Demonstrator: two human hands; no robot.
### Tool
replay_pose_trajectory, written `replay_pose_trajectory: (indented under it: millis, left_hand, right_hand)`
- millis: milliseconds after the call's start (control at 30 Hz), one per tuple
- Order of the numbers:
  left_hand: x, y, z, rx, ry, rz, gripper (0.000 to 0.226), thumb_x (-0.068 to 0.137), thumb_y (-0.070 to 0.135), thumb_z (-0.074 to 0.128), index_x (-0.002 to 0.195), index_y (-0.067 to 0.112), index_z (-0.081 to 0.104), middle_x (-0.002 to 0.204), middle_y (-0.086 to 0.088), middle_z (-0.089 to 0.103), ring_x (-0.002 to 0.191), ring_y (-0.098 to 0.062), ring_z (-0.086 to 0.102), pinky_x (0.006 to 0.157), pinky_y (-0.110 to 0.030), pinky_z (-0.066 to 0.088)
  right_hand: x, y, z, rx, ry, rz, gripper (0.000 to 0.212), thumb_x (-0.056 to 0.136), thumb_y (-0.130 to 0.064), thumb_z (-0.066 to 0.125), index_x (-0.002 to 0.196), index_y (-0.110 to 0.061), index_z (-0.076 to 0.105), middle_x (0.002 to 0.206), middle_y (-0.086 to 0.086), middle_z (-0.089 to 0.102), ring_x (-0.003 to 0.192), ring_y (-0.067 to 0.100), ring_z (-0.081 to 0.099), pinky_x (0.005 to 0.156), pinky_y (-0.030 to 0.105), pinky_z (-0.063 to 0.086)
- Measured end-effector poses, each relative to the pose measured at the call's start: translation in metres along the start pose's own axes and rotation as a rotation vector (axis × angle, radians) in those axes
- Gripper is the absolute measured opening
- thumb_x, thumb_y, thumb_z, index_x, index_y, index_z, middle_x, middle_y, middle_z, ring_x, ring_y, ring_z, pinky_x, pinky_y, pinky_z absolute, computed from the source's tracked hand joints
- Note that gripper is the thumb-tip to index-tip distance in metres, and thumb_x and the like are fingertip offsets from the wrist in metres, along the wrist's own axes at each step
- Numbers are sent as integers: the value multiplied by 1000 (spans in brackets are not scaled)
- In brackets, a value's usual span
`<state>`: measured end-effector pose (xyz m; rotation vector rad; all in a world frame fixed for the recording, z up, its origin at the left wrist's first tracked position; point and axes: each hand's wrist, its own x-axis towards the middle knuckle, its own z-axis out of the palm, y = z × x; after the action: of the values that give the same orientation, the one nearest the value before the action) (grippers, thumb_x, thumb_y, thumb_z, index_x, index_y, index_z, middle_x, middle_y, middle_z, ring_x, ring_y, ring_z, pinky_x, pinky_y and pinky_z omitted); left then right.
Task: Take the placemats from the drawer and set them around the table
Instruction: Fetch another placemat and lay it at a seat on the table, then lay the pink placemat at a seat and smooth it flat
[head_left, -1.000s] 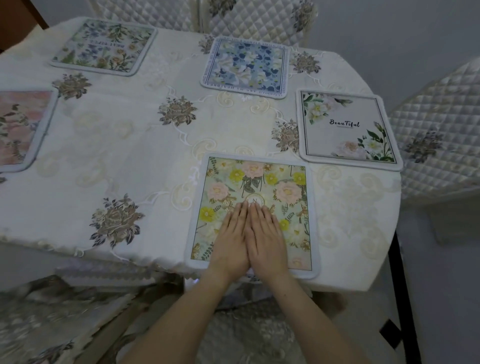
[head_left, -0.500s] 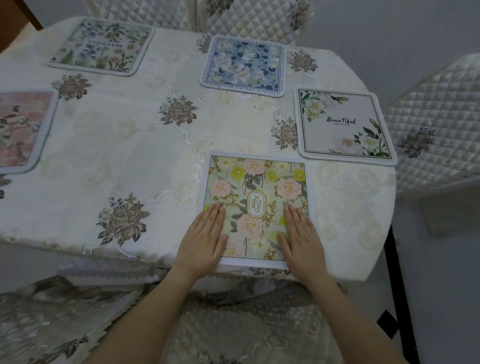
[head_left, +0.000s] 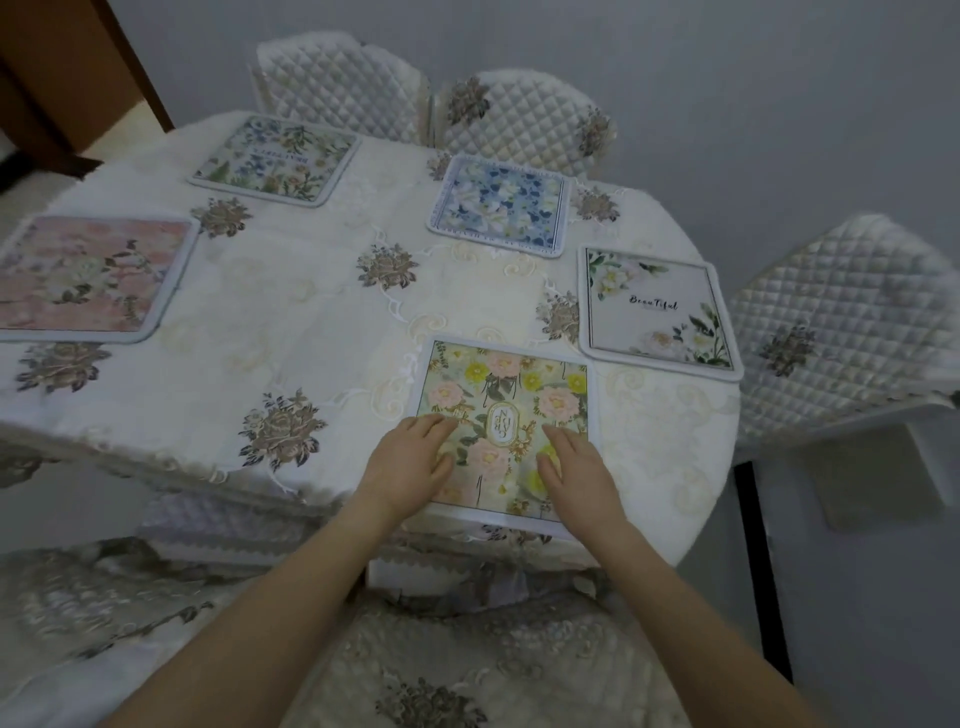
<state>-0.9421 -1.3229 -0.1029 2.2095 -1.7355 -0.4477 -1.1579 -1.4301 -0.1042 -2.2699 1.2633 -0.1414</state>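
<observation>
- Since half a second ago, the hands have stayed apart on the yellow-flowered placemat (head_left: 506, 423), whereas a second ago they lay side by side at its middle.
- The left hand (head_left: 410, 460) lies flat on the mat's left part, fingers straight and loosely spread, gripping nothing.
- The right hand (head_left: 574, 462) lies flat on its right part, likewise pressing.
- The mat sits at the near edge of the table (head_left: 291, 322); four other placemats lie around it.
</observation>
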Motion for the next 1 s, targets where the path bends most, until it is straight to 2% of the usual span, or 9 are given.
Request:
replay_pose_trajectory:
  millis: [133,233,300,467,567,700,1000]
  left_hand:
    - [-51,46,-41,-14,237,94,41,93,22,55,132,10,55,125,-6,62,113,-24,57,93,-36,47]
    - [-100,74,-61,10,331,94,44,93,31,48,131,10,57,124,-5,63,113,-23,58,94,-37,49]
    - [-138,86,-64,28,355,40,48,94,37,41,133,11,55,128,-4,61,117,-23,56,98,-38,47]
    - [-231,100,-52,23,432,-115,49,95,37,43,137,13,51,137,-5,55,128,-24,48,106,-40,41]
    - [-283,102,-43,4,457,-241,52,95,41,39,140,16,48,141,-1,51,133,-23,43,109,-39,36]
    - [-348,100,-32,-39,506,-426,53,95,45,35,141,21,45,144,3,47,135,-19,40,110,-36,31]
    - [-457,64,-50,-89,641,-716,57,94,49,28,144,24,41,146,6,44,136,-15,37,110,-37,33]
  right_hand:
    - [-51,-39,-32,13,121,-188,43,101,-30,41,142,-15,45,140,3,50,131,19,42,109,34,36]
    - [-92,-64,-44,16,146,-270,47,102,-36,38,146,-21,40,148,-2,43,140,17,32,114,38,30]
    - [-122,-75,-47,39,147,-324,48,101,-40,36,147,-24,37,151,-5,39,143,15,27,116,38,28]
    - [-188,-84,-33,43,94,-458,49,100,-40,35,146,-25,38,150,-5,39,143,15,27,116,39,27]
    - [-216,-90,-20,16,30,-528,51,99,-44,31,147,-27,36,151,-7,37,143,10,23,116,39,26]
    - [-247,-107,-1,-23,-43,-630,50,98,-41,38,145,-25,41,152,-5,37,142,14,28,114,40,29]
    - [-284,-202,46,-64,-123,-892,49,97,-39,40,142,-22,46,148,-2,44,140,18,35,112,43,31]
